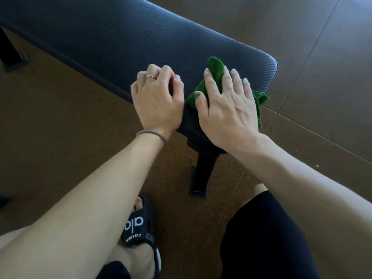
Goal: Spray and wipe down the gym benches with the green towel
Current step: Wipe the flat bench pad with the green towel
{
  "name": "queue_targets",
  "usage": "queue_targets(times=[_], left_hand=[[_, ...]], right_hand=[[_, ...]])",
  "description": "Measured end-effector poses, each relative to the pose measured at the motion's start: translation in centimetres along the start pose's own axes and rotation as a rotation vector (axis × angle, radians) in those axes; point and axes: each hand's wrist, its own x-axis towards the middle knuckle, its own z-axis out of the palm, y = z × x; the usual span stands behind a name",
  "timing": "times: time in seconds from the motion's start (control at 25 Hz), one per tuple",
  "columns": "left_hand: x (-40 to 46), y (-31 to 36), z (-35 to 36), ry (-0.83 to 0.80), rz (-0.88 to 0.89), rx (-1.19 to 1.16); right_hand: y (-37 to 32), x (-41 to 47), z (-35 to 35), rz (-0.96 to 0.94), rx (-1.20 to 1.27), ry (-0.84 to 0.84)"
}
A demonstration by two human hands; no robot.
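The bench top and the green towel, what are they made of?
The bench top looks like dark padded vinyl or fake leather: fine woven-looking texture, soft sheen, droplets beading on it. The green towel under the right hand looks like fuzzy cloth, maybe microfiber: matte and crumpled.

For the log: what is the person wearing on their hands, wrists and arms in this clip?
Both forearms are bare, with no sleeves in view. The left hand has a thin gold-toned ring on one of its fingers, and a grey hair-tie style band circles the left wrist. The right hand wears no jewellery; a dark smudge marks its thumbnail.
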Motion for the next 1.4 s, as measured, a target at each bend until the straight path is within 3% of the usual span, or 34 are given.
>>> queue_targets(times=[0.2, 0.36, 0.6, 0.72, 0.88, 1.0, 1.2, 1.32, 1.4], left_hand=[[0.0, -0.1, -0.1, 0.021, -0.003, -0.051], [-0.2, -0.3, 0.2, 0.03, -0.01, -0.042], [-0.2, -0.4, 0.6, 0.047, 0.005, -0.014], [-0.4, -0.4, 0.6, 0.056, 0.005, -0.029], [-0.5, -0.5, 0.4, 0.03, 0.003, -0.035], [-0.4, -0.5, 0.5, 0.033, 0.007, -0.033], [-0.5, -0.7, 0.6, 0.046, 0.017, -0.022], [-0.6, -0.7, 0.6, 0.044, 0.026, -0.04], [-0.5, -0.8, 0.5, 0.03, 0.028, -0.065]], right_hand=[[2.0, 4.1, -0.8, -0.1, 0.02, 0.003], [2.6, 9.4, -0.6, -0.041, 0.061, 0.007], [0.2, -2.3, 0.2, -0.162, 0.113, 0.086], [2.1, -0.9, -0.3, -0.253, 0.078, 0.065], [5.6, 7.7, -1.4, -0.1, 0.047, 0.006], [4.5, 8.0, -1.2, 0.016, 0.079, 0.012], [0.4, -3.6, 0.1, -0.126, 0.101, 0.105], [2.8, -1.0, -0.2, -0.19, 0.076, 0.112], [4.9, 3.3, -0.7, -0.108, 0.062, 0.121]])
